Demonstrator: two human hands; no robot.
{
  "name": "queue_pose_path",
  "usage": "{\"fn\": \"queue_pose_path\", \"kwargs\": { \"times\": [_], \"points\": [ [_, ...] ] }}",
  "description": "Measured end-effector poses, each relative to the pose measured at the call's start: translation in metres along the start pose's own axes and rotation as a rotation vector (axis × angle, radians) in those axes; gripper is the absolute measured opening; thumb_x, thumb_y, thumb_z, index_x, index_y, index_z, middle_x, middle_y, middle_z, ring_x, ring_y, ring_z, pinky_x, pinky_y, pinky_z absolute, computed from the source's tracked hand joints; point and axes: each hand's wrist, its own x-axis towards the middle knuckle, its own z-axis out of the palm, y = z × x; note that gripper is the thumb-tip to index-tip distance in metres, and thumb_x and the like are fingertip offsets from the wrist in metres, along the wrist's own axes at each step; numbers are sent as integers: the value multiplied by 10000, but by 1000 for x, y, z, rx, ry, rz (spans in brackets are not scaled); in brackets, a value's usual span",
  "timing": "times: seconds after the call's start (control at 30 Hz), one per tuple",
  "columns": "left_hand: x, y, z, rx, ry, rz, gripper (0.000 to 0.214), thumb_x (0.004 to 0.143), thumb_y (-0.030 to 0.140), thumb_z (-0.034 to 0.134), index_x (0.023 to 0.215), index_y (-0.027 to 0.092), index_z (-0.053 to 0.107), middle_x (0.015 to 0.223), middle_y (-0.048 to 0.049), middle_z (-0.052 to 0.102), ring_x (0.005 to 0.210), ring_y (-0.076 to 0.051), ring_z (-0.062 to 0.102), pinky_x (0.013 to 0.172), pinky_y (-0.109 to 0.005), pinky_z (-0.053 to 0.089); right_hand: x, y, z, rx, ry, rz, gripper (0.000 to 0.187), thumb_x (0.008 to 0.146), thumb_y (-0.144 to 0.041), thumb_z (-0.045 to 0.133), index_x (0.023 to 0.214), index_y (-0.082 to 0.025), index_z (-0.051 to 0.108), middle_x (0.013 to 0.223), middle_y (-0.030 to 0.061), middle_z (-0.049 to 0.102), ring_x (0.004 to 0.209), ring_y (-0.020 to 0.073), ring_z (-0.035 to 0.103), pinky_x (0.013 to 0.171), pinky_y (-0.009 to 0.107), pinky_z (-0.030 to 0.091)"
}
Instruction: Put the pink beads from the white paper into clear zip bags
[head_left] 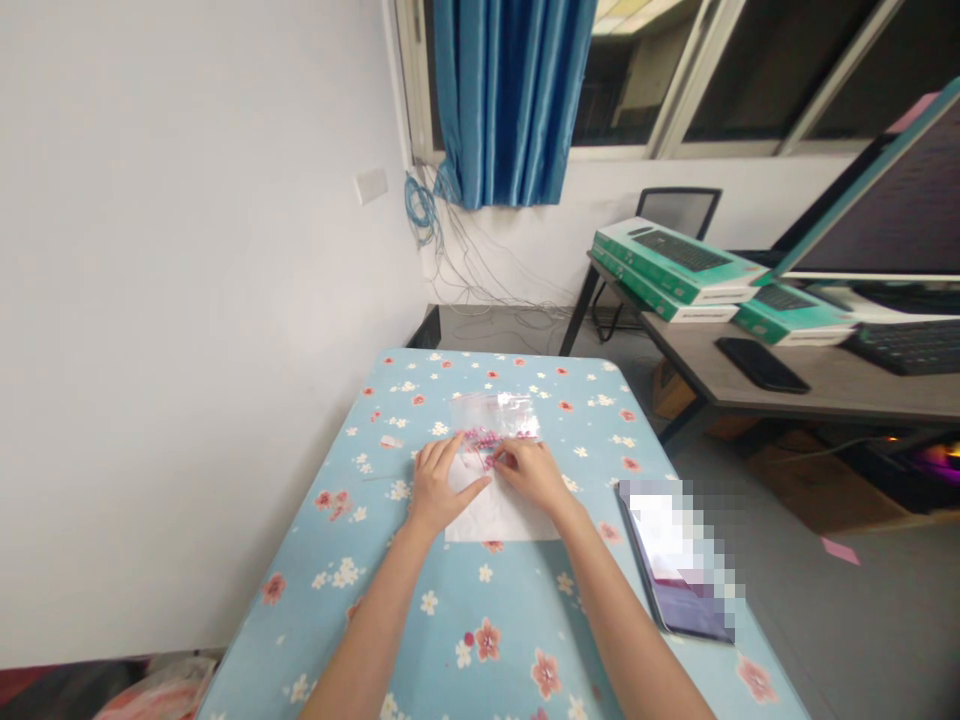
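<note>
Small pink beads (487,438) lie in a cluster at the middle of a white sheet (502,520) on the flowered table. Over the sheet's far part is a clear plastic bag (495,408). My left hand (441,487) rests at the sheet's left edge, fingers and thumb apart, holding nothing I can see. From the right, my right hand (531,472) reaches in with thumb and fingertips pinched together at a pink bead just in front of the cluster. The fingers partly hide what they grip.
A tablet (667,570) with a lit screen lies by the right edge of the blue flowered tablecloth (420,620). One red bead (469,639) sits near me. At right, a desk (825,385) bears green keyboard boxes (675,262), a black phone (761,363) and a monitor (892,200).
</note>
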Motion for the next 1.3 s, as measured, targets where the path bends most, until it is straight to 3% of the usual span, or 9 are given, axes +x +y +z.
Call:
{"fn": "queue_pose_path", "kwargs": {
  "times": [0.23,0.57,0.83,1.1,1.3],
  "points": [
    [-1,-1,1,3,2,10,658,747,510,645,1285,181,456,1175,-105,614,1054,-256,544,921,-406,416,2,3,-2,69,11,1,82,825,-225,561,829,-193,636,709,8,640,703,151,554,703,272,303],
    [-1,0,0,15,-15,30,653,744,497,654,1282,178,468,1165,-107,619,1039,-255,546,898,-397,416,0,-15,-20,462,84,-132,97,846,-261,558,874,-187,614,646,-26,556,613,120,515,636,236,383],
    [0,0,-1,-6,-16,27,643,740,466,667,1281,178,469,1165,-105,622,1027,-255,547,883,-403,418,-1,-24,-15,475,84,-193,97,839,-253,564,866,-182,623,665,-17,557,629,124,521,641,246,392],
    [0,2,-2,-17,-19,13,637,749,490,651,1278,185,469,1173,-107,619,1041,-254,549,900,-401,417,-1,-20,-20,503,87,-138,125,831,-264,569,889,-185,646,671,-9,581,626,126,523,641,247,405],
    [0,1,-1,-15,-4,-1,630,756,499,639,1280,196,465,1158,-104,619,1046,-253,553,907,-402,419,1,0,-17,287,63,-44,130,799,-232,582,889,-181,661,653,-3,595,620,136,529,624,242,369]
  ]
}}
